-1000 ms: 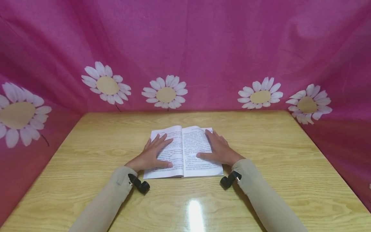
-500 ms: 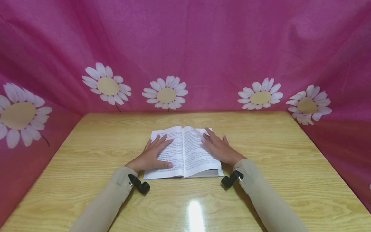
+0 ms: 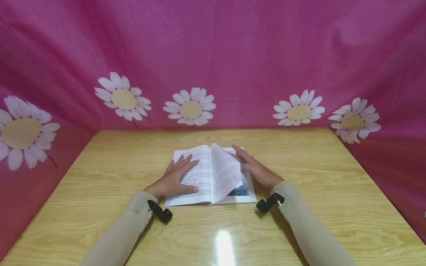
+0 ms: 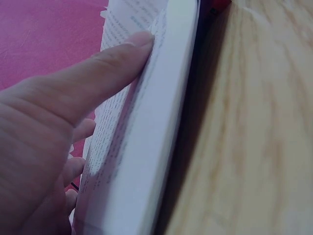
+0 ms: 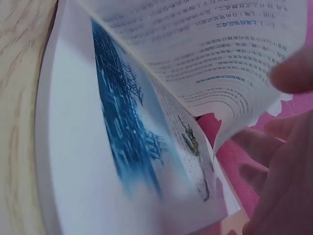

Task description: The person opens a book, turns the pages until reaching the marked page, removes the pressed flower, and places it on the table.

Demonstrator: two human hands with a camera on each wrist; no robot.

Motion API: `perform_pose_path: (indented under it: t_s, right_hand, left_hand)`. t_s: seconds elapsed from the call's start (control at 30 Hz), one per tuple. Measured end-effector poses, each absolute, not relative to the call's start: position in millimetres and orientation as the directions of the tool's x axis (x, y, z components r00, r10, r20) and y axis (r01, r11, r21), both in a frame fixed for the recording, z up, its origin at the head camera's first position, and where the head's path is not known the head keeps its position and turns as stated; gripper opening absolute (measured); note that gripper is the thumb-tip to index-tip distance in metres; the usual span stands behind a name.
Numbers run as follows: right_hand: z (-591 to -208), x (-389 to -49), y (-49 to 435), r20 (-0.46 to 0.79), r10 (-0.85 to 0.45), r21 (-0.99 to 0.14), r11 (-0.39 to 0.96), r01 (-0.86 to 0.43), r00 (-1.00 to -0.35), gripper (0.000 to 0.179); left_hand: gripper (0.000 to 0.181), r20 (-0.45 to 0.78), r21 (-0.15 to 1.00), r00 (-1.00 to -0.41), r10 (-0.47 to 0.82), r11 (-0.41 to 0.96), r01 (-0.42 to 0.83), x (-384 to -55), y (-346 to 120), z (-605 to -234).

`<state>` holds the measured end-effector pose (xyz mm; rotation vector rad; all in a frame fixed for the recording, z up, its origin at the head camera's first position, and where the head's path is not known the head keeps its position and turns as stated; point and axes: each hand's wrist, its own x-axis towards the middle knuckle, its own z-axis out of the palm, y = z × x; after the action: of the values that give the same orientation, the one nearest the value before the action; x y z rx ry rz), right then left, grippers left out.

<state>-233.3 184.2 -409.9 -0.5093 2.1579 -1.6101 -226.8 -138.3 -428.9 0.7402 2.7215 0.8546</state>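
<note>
An open book with printed text lies on the table. My left hand rests flat on its left page with fingers spread. In the left wrist view, the thumb lies straight on the paper near the book's lower edge. At the right side, a lifted leaf curls up toward the spine. My right hand is at that leaf's outer edge, fingers extended, the thumb hidden from the head view. The right wrist view shows the thumb against the leaf's underside. Beneath it appears a page with a blue picture.
The book sits near the middle of a wooden table. A pink curtain with large daisies encloses the back and sides. A bright reflection shows on the tabletop in front of the book. Black wrist cameras sit on both sleeves.
The right-hand leaf has risen from lying flat and curled leftward, uncovering the picture page. My right hand has turned onto its side at the leaf's edge. My left hand stays put.
</note>
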Motion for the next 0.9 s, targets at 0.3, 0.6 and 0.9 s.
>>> perform_pose_path:
  t_s: [0.3, 0.6, 0.9]
  right_hand:
    - [-402.3, -229.2, 179.2, 0.034, -0.392, -0.794, 0.548, -0.263, -0.919, 0.092]
    - [-400.5, -221.8, 156.1, 0.183, -0.476, -0.679, 0.571, -0.461, -0.860, 0.056]
    - [-399.4, -209.5, 138.2, 0.183, -0.595, -0.650, 0.524, -0.550, -0.783, 0.054]
  left_hand:
    - [0.100, -0.039, 0.577, -0.859, 0.510, 0.713, 0.398, -226.7, -138.5, -430.8]
    - [0.075, 0.000, 0.740, -0.891, 0.455, 0.599, 0.306, -228.5, -141.4, -428.3]
    - [0.081, -0.039, 0.998, -0.947, 0.318, 0.061, -0.021, -234.0, -147.8, -428.0]
